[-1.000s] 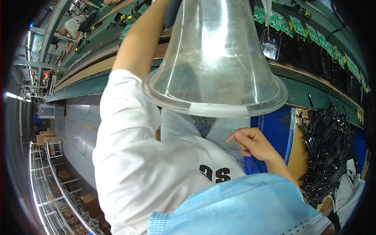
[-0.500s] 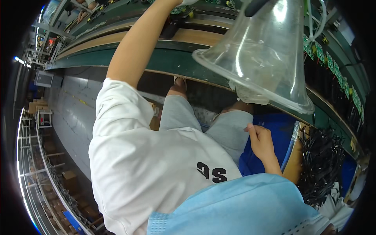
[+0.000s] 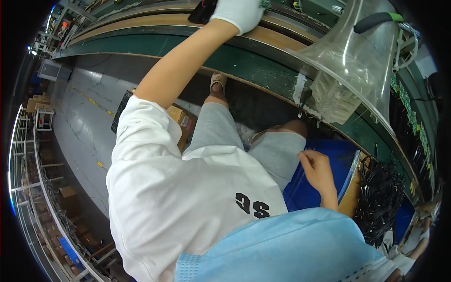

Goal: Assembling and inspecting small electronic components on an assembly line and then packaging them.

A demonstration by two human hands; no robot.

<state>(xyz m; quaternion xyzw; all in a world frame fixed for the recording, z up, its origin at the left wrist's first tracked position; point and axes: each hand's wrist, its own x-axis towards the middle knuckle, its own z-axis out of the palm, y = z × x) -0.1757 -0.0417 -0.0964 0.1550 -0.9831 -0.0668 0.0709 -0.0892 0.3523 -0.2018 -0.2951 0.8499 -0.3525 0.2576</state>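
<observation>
My left hand (image 3: pixel 240 14), in a white glove, reaches over the bench edge at the top of the view. Its fingers are cut off by the frame and turned away, so any grip is hidden. A sliver of green circuit board (image 3: pixel 266 4) shows beside it, and a black object (image 3: pixel 201 13) lies to its left. My right hand (image 3: pixel 319 170), bare, is held low by my right thigh above a blue bin (image 3: pixel 303 188). Its fingers are loosely curled in, with nothing visible in them.
A clear plastic funnel-shaped hood (image 3: pixel 350 61) hangs at upper right, with a black-and-green handle (image 3: pixel 376 21) in front. Black cables (image 3: pixel 378 202) are heaped at right. Green boards (image 3: pixel 408 110) line the far right bench. A cardboard box (image 3: pixel 177 115) stands by my left leg.
My left hand has come down into view from the top edge, moving right and nearer. The hood appears shifted right as the view turned. My right hand is almost unmoved.
</observation>
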